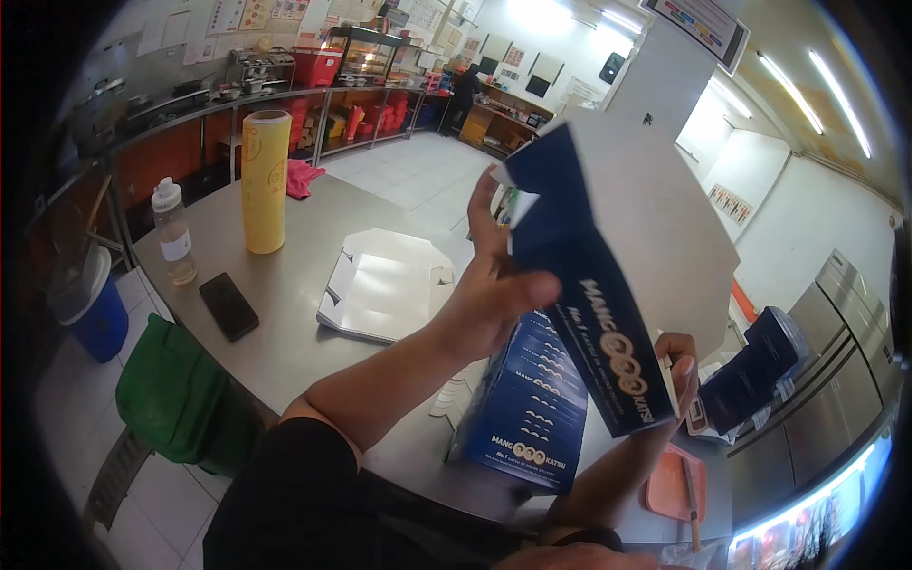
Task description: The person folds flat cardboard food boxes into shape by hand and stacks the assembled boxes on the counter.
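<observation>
A blue-and-white cardboard food box (608,328), printed "MANGOOO KATSU", is held up and tilted in front of me, part folded, with a broad white panel rising behind its blue side. My left hand (502,275) grips its left end, thumb against the blue face and the other fingers around the edge. At the lower right corner, my right hand (678,363) is closed on the board, its fingers partly hidden. Below the held box stands a stack of blue nested boxes (522,418) on the steel table. Flat white box blanks (385,285) lie in a pile beyond my left forearm.
On the steel table (313,214) stand a yellow film roll (265,180) and a water bottle (174,233), near a black phone (229,306). A pink tray (676,483) and more blue boxes (750,370) are at right. A green bin (180,399) abuts the left edge.
</observation>
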`<action>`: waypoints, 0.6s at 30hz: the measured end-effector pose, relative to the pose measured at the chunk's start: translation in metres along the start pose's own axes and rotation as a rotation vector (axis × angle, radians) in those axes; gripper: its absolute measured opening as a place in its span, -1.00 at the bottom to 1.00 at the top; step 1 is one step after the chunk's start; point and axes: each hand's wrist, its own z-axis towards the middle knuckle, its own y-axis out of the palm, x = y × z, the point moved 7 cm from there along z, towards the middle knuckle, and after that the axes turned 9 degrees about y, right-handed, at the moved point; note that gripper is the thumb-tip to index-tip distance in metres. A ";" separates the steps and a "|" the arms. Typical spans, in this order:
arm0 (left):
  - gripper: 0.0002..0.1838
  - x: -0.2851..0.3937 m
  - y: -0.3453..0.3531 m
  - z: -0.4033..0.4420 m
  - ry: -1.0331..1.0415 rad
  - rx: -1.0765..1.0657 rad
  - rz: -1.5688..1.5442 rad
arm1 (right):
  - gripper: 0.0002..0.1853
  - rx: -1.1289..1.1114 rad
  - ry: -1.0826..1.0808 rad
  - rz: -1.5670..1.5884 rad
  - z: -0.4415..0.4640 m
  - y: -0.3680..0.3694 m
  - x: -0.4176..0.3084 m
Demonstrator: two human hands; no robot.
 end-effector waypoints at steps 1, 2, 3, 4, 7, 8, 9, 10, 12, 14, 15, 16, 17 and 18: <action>0.52 0.009 0.006 0.000 0.064 0.002 0.082 | -0.40 -0.003 -0.006 0.001 0.002 0.002 0.000; 0.53 0.016 0.011 0.000 0.129 0.009 0.140 | -0.44 0.010 0.004 -0.017 0.003 0.003 -0.003; 0.53 0.020 0.012 0.000 0.195 0.019 0.199 | -0.45 -0.007 0.038 0.004 0.002 0.003 -0.003; 0.56 0.027 0.016 -0.001 0.258 0.007 0.259 | -0.46 -0.025 0.072 0.024 0.001 0.002 -0.003; 0.45 0.031 0.019 -0.004 0.498 -0.082 0.576 | -0.48 -0.041 0.105 0.031 0.000 0.001 -0.004; 0.40 0.034 0.017 -0.007 0.524 -0.200 0.814 | -0.48 -0.017 0.064 0.008 0.000 -0.001 -0.003; 0.29 0.035 0.025 -0.010 0.602 -0.278 0.983 | -0.48 0.009 0.023 -0.015 0.001 -0.003 -0.001; 0.18 0.035 0.032 -0.013 0.695 -0.346 1.143 | -0.44 0.036 -0.028 0.009 0.001 -0.006 0.001; -0.03 0.028 0.039 -0.015 0.715 -0.364 1.130 | -0.33 0.088 -0.130 0.059 -0.004 -0.013 0.002; -0.08 0.016 0.045 -0.019 0.711 -0.517 1.175 | -0.17 -0.002 -0.160 0.214 -0.014 -0.007 -0.002; -0.09 0.008 0.050 -0.022 0.705 -0.633 1.203 | -0.08 -0.044 -0.171 0.290 -0.023 -0.004 -0.007; -0.10 0.000 0.054 -0.026 0.697 -0.751 1.228 | 0.07 -0.061 -0.080 0.274 -0.030 -0.003 -0.011; -0.10 -0.003 0.053 -0.025 0.661 -0.742 1.211 | 0.07 -0.077 -0.065 0.271 -0.031 -0.004 -0.012; -0.10 -0.007 0.052 -0.025 0.624 -0.733 1.193 | 0.06 -0.093 -0.050 0.268 -0.032 -0.005 -0.012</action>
